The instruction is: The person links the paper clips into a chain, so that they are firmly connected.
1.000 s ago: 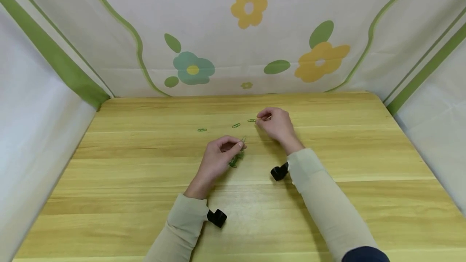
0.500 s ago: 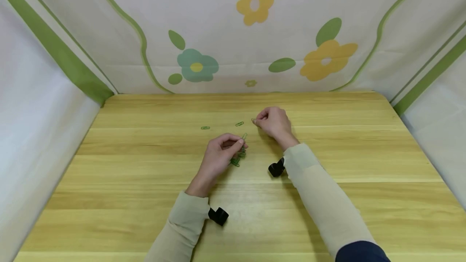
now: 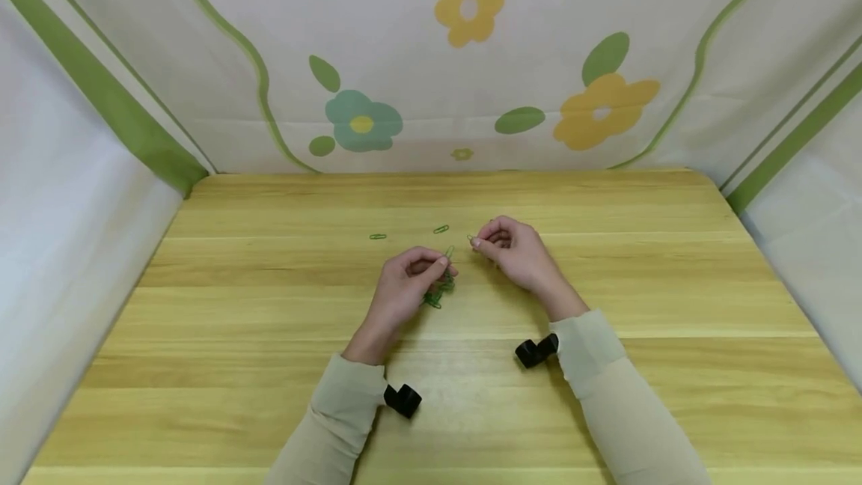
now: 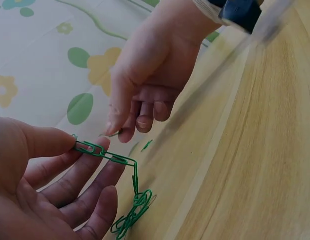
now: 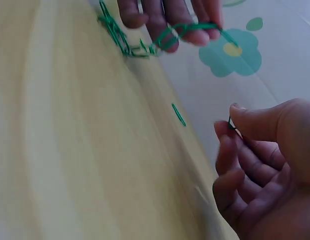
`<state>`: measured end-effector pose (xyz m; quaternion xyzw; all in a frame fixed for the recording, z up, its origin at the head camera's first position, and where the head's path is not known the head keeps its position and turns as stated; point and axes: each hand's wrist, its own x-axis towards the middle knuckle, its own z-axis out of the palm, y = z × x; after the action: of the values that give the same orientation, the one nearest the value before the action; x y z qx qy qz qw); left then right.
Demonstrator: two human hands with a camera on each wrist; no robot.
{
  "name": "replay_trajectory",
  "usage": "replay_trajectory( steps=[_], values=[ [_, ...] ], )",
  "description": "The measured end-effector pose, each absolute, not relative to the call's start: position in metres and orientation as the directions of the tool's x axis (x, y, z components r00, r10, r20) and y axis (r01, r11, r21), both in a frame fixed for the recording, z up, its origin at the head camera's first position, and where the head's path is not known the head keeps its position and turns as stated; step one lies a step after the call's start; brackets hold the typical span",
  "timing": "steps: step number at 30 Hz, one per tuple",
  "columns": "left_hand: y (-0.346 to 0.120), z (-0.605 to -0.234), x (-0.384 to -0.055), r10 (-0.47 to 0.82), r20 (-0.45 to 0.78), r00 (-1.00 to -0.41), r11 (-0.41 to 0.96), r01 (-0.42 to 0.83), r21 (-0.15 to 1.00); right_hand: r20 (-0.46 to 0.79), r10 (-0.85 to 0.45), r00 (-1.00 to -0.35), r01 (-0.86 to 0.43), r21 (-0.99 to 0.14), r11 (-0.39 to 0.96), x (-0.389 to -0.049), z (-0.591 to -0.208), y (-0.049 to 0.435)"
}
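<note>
My left hand [image 3: 402, 284] pinches the end of a chain of linked green paper clips [image 4: 120, 160] between thumb and forefinger. One clip sticks up past the fingertips, while the rest of the chain runs over the fingers and hangs down into a bunch [image 4: 132, 212] low by the tabletop. To the right, my right hand [image 3: 520, 251] pinches a single green paper clip [image 5: 231, 123] between thumb and forefinger, mostly hidden by the fingertips. The two hands are a short way apart, with the right clip level with the chain's upper end in the head view.
Two loose green paper clips lie on the wooden table [image 3: 269, 365] beyond the left hand: one clip [image 3: 378, 236] farther left, another clip [image 3: 441, 229] nearer the right hand. A white flowered cloth [image 3: 417, 81] hangs along the table's back edge.
My right hand has picked up the rightmost loose paper clip from the table and drawn it back toward me. The left hand stays almost in place with the chain.
</note>
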<state>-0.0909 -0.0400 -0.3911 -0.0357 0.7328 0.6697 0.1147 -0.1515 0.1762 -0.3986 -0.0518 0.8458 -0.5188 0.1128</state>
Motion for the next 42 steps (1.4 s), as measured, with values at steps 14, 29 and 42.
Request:
replay_trajectory(
  steps=[14,29,42],
  values=[
    [-0.04,-0.392,-0.092,0.038,-0.229,-0.973,0.041,-0.228,0.973,-0.095,-0.245,-0.965,-0.007,-0.923,0.385,-0.128,-0.387,0.17],
    [-0.035,-0.389,-0.091,0.035,-0.214,-0.976,0.019,-0.213,0.977,-0.066,-0.243,-0.968,-0.017,-0.946,0.325,-0.124,-0.378,0.169],
    [-0.034,-0.391,-0.09,0.06,-0.207,-0.976,0.039,-0.205,0.978,0.003,-0.258,-0.966,-0.11,-0.91,0.401,-0.121,-0.378,0.164]
  ],
)
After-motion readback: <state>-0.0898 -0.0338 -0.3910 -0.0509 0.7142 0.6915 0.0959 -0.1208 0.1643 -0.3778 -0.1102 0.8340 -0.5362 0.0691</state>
